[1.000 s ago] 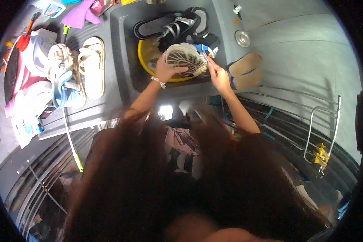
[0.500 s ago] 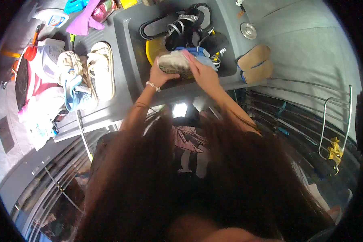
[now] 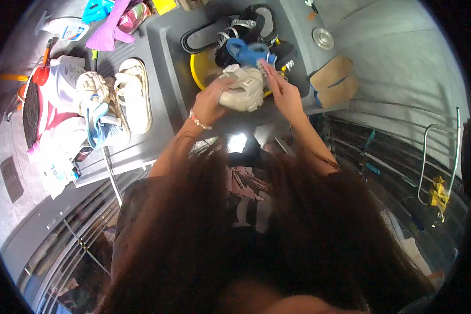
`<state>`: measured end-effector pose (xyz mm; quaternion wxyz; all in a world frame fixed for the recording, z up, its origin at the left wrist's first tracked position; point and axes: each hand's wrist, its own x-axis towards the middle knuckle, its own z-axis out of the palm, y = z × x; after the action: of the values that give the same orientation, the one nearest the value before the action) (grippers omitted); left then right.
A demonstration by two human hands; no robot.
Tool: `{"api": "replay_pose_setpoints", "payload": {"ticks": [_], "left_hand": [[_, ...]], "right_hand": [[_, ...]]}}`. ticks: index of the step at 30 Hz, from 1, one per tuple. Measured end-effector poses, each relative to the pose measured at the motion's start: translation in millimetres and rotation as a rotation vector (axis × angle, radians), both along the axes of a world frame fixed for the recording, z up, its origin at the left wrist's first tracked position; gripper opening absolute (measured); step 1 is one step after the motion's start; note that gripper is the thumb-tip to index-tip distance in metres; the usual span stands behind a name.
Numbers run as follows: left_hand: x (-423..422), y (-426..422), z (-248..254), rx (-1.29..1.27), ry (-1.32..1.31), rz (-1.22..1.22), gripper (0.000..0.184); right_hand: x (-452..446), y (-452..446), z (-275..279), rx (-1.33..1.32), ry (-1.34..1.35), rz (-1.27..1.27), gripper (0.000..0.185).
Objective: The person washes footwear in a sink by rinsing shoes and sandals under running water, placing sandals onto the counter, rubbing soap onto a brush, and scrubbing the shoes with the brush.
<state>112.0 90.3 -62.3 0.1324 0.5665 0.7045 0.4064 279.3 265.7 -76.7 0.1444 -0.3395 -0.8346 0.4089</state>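
Observation:
My left hand is closed around a cream clog-like shoe, its upper facing me, over the sink's near side. In my right hand I grip a pink scrub brush, its pale bristles by the shoe's far right side. Just beyond lies a blue sandal on a pile of footwear in the grey sink. A yellow basin shows partly under the pile. Black slides rest at the back of the sink.
Cream sandals stand on the drainboard at left, beside a white jug with a red cap. Purple gloves lie further back. Tan flip-flops lean at the sink's right edge. A wire rack is at right.
The shoe has been turned from sole-up to upper-up and has come slightly nearer to me. My right hand with the brush has shifted right, and the blue sandal shows more.

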Motion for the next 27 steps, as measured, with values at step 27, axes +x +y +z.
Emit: {"api": "replay_pose_setpoints", "payload": {"ticks": [27], "left_hand": [[-64.5, 34.1, -78.5, 0.037, -0.503, 0.485, 0.068]], "right_hand": [[-64.6, 87.1, -23.8, 0.437, 0.043, 0.158, 0.033]]}}
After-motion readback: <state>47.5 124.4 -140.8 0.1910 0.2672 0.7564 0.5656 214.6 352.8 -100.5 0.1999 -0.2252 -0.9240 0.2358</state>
